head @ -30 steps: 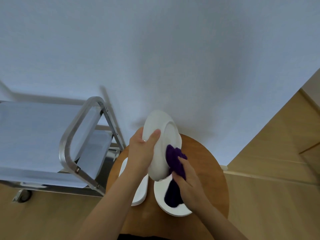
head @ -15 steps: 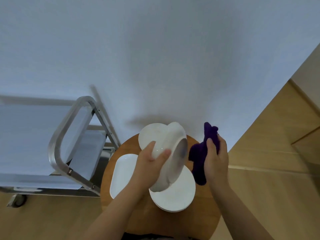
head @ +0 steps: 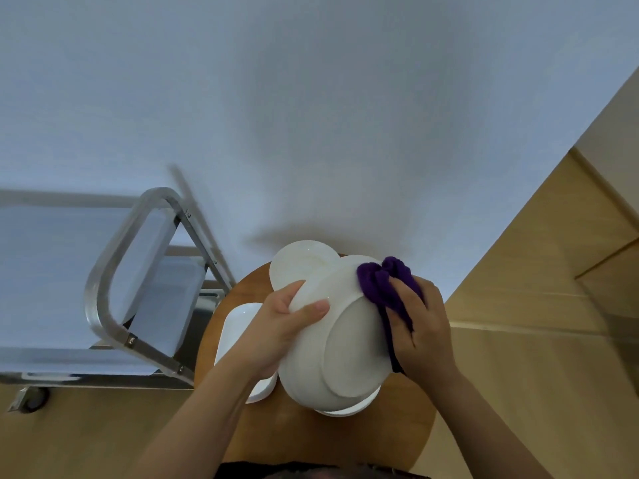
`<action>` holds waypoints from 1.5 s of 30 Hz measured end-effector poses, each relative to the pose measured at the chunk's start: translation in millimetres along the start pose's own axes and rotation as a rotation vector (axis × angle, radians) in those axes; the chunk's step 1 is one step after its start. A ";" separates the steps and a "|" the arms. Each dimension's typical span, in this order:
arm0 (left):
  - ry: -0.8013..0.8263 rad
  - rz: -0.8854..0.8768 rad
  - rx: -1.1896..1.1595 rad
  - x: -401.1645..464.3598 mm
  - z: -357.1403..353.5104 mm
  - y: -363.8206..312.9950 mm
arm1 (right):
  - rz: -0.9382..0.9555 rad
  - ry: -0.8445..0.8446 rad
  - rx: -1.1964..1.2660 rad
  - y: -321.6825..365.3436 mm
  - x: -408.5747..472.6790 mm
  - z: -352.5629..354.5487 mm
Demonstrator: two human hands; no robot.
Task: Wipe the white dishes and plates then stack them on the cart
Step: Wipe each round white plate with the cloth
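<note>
**Ana:** Between the two hands, from the head view, what's being worked on?

**Ben:** A white bowl (head: 332, 344), turned so its underside and foot ring face the camera. The left hand (head: 280, 330) has its grip on the bowl's left rim, thumb laid across the outer wall and fingers curled behind, out of sight. The right hand (head: 420, 326) has its grip closed round a bunched purple cloth (head: 383, 281) and presses it against the bowl's upper right outer wall.

**Ana:** So which step is that?

**Ben:** I'd judge it the wiping step, on the outside of the bowl. Nothing of this piece is on the cart (head: 138, 271) yet.

**Ana:** What sits around the grips?

**Ben:** Under the bowl, directly below both grips, a white plate (head: 345, 411) lies flat on the round wooden worktop (head: 328, 440); only its near edge shows. Beyond the left grip, toward the wall, another round white plate (head: 301, 261) lies flat. Beneath the left wrist there's a rectangular white dish (head: 238, 323). The cart stands well to the left of the left grip, beside the worktop, with a steel frame and pale shelves. I can't make out any dishes on it.

**Ana:** And the next move?

**Ben:** Probably sweeping the cloth round the rest of the outer wall and base while the left grip turns the bowl. After that, a carry leftward to the cart shelf. The rim hold looks one-sided, so the bowl wants steady support during the swing.
</note>
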State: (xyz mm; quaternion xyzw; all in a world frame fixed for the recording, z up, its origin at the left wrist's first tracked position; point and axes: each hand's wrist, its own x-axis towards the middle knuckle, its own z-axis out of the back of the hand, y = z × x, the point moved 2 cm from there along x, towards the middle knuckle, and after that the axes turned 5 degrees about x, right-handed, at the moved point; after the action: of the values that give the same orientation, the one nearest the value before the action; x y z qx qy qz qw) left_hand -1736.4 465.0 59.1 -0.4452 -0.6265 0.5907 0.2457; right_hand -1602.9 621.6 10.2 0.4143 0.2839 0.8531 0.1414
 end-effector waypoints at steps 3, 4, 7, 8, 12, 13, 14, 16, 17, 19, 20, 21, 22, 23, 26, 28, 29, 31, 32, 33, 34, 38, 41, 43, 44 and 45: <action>0.034 0.033 -0.005 5.6 -4.9 4.1 | -0.281 -0.016 0.119 -23.6 -2.5 17.5; 0.038 0.045 -0.004 7.1 -6.0 6.1 | -0.445 0.023 0.099 -36.4 -2.0 23.7; 0.065 0.075 -0.022 11.2 -9.7 12.9 | -0.897 0.169 -0.122 -72.6 -13.0 42.6; 0.066 0.082 -0.014 12.6 -10.8 14.2 | -0.958 0.114 -0.122 -78.0 -17.5 47.8; 0.052 0.098 0.096 18.1 -14.2 19.7 | -1.025 -0.123 0.126 -65.7 -18.7 48.6; 0.051 0.096 0.147 19.5 -15.0 20.1 | -1.026 -0.137 0.184 -59.6 -17.1 45.0; 0.050 0.085 0.222 20.4 -16.5 20.2 | -1.050 -0.144 0.235 -54.2 -16.0 40.8; 0.053 0.016 0.452 19.1 -22.6 20.2 | -1.205 -0.119 0.398 -43.1 -15.8 31.7; 0.059 -0.031 0.615 17.7 -26.8 21.1 | -1.320 -0.071 0.521 -37.8 -16.4 26.0; 0.135 -0.121 0.983 14.7 -39.4 28.0 | -1.511 0.045 0.762 -30.3 -17.5 15.3; 0.195 -0.160 1.155 12.7 -45.9 33.2 | -1.544 0.090 0.814 -29.1 -17.6 11.6; 0.247 -0.201 1.301 11.0 -50.7 38.4 | -1.552 0.118 0.817 -30.2 -17.9 9.2; 0.288 -0.247 1.416 9.5 -52.8 43.1 | -1.559 0.133 0.791 -32.8 -18.9 7.9; 0.324 -0.285 1.500 9.3 -53.0 48.1 | -1.562 0.145 0.746 -36.5 -19.9 7.7; 0.406 -0.330 1.630 8.8 -46.4 64.2 | -1.575 0.222 0.607 -47.6 -25.1 7.5; 0.435 -0.312 1.656 7.2 -40.9 78.9 | -1.601 0.266 0.537 -52.5 -31.0 6.0; 0.436 -0.271 1.667 6.6 -36.8 86.8 | -1.606 0.277 0.514 -54.9 -34.5 4.3; 0.394 -0.175 1.659 5.5 -23.9 106.8 | -1.607 0.280 0.490 -59.6 -42.1 -1.5; 0.342 -0.148 1.621 5.1 -16.9 116.3 | -1.610 0.269 0.489 -61.7 -46.6 -5.2; 0.262 -0.118 1.550 4.8 -10.9 123.4 | -1.612 0.253 0.490 -64.1 -51.3 -9.4; 0.148 -0.073 1.443 4.3 -6.7 127.9 | -1.615 0.238 0.492 -66.1 -55.7 -13.4; -0.516 0.396 0.748 5.9 20.0 144.3 | -1.617 0.202 0.470 -71.9 -72.4 -26.0; -0.511 0.717 0.340 11.1 35.3 166.9 | -1.606 0.229 0.463 -74.1 -80.4 -32.4; -0.513 0.764 0.233 14.3 42.0 179.4 | -1.608 0.268 0.445 -76.8 -81.8 -36.2; -0.531 0.776 0.183 15.9 42.4 183.3 | -1.611 0.281 0.435 -78.9 -81.6 -37.7; -0.554 0.781 0.133 17.2 42.4 186.8 | -1.609 0.288 0.420 -81.8 -81.6 -39.3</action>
State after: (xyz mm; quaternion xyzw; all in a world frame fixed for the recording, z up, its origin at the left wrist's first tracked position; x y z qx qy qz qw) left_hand -1730.1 439.9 -131.5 -0.4564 -0.4154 0.7739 -0.1425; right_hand -1583.0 633.6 -109.6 -0.0096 0.6605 0.4664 0.5884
